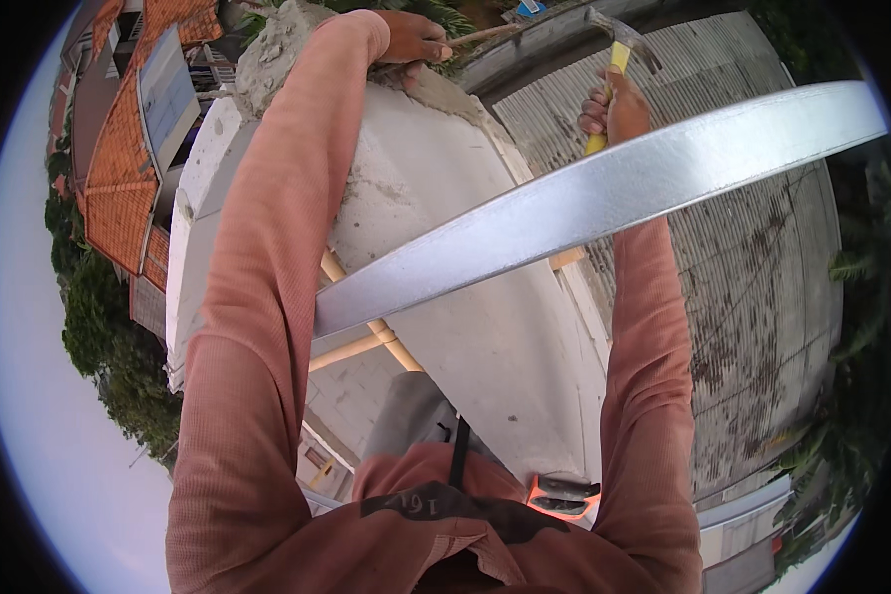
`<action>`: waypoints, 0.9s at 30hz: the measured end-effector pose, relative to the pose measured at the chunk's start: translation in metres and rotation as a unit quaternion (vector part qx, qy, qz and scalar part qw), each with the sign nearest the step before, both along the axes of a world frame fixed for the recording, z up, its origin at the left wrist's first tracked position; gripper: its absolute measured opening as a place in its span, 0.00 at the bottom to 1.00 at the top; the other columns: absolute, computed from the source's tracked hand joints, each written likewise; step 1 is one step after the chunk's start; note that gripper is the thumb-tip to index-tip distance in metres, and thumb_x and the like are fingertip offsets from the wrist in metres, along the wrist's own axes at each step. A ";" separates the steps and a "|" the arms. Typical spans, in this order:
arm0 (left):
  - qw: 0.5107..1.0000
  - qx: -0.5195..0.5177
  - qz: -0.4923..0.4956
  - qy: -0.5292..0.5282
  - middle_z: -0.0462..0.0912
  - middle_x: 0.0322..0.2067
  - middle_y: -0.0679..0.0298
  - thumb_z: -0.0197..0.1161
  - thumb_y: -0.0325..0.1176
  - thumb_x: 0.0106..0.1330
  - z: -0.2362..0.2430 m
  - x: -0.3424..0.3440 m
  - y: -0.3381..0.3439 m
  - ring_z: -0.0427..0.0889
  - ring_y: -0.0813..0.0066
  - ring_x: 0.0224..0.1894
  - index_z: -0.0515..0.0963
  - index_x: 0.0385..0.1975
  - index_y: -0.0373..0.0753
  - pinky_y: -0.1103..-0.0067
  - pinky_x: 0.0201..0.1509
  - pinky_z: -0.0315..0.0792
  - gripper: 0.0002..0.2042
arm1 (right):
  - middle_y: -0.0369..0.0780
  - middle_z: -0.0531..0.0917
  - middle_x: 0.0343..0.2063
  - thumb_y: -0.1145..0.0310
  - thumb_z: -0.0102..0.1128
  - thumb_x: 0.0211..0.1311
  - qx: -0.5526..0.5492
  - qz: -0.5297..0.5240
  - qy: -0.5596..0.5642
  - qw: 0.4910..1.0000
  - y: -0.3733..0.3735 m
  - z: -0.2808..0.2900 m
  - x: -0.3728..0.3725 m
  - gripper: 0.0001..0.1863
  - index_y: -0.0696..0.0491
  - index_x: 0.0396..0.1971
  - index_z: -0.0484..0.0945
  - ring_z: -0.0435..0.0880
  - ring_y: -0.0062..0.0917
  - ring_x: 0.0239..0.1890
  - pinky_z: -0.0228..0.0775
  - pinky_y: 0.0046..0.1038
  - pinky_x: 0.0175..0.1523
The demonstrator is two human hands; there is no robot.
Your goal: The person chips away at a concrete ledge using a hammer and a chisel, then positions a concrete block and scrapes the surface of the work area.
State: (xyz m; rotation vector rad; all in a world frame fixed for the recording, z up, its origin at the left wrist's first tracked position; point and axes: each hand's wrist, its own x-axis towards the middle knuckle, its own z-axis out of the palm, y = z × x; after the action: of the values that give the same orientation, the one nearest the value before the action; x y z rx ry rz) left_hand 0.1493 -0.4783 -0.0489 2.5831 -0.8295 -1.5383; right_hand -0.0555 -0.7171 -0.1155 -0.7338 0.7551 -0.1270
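My right hand (626, 111) grips a claw hammer by its yellow handle (619, 59), the steel head raised at the top over the corrugated roof. At the far end of the pale concrete wall, my left hand (411, 40) reaches to the top edge with its fingers curled in. A thin brown stick (483, 36) shows at those fingertips; what they pinch is too small to tell. Rough grey mortar (272, 59) sits left of that hand. A long silver metal bar (584, 203) crosses in front of my right forearm, its left end reaching my left sleeve.
The concrete wall (445, 198) runs beneath my arms. Bamboo poles (391, 342) stand beside it, below the bar. An orange and black object (564, 495) lies near my body. A corrugated roof (752, 297) spreads at right, orange-tiled roofs (119, 198) at left.
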 end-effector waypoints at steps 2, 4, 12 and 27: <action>1.000 0.008 -0.006 0.009 0.82 0.27 0.65 0.51 0.55 0.74 0.003 -0.002 -0.009 0.87 0.72 0.34 0.75 0.44 0.42 0.72 0.45 0.74 0.21 | 0.30 0.64 0.22 0.64 0.49 0.77 -0.078 0.210 0.032 0.974 -0.010 -0.007 -0.007 0.13 0.56 0.52 0.70 0.61 0.10 0.18 0.55 0.14 0.20; 1.000 0.007 0.008 0.000 0.82 0.26 0.65 0.50 0.55 0.74 0.011 -0.001 -0.005 0.87 0.72 0.34 0.75 0.43 0.42 0.72 0.43 0.74 0.21 | 0.30 0.63 0.21 0.63 0.48 0.78 -0.063 0.130 -0.010 0.989 -0.029 -0.014 0.000 0.13 0.56 0.51 0.70 0.62 0.10 0.19 0.56 0.14 0.21; 0.998 0.008 0.052 -0.018 0.81 0.25 0.64 0.50 0.54 0.75 0.002 -0.007 -0.002 0.88 0.69 0.31 0.74 0.41 0.42 0.70 0.35 0.76 0.20 | 0.30 0.63 0.22 0.62 0.51 0.76 -0.077 0.131 0.012 0.988 0.007 0.004 0.007 0.14 0.57 0.50 0.71 0.59 0.10 0.18 0.55 0.14 0.21; 0.997 0.015 0.071 -0.006 0.87 0.26 0.66 0.50 0.48 0.69 0.009 -0.008 -0.007 0.83 0.73 0.29 0.76 0.37 0.44 0.72 0.41 0.75 0.15 | 0.30 0.62 0.21 0.59 0.52 0.75 -0.057 0.113 0.007 0.992 -0.014 0.018 0.003 0.17 0.56 0.52 0.72 0.58 0.11 0.18 0.52 0.18 0.19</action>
State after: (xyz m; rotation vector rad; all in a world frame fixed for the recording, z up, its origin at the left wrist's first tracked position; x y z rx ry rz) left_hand 0.1412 -0.4852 -0.0394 2.6112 -0.6138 -1.5077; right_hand -0.0526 -0.7307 -0.0976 -0.9238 0.6763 0.0408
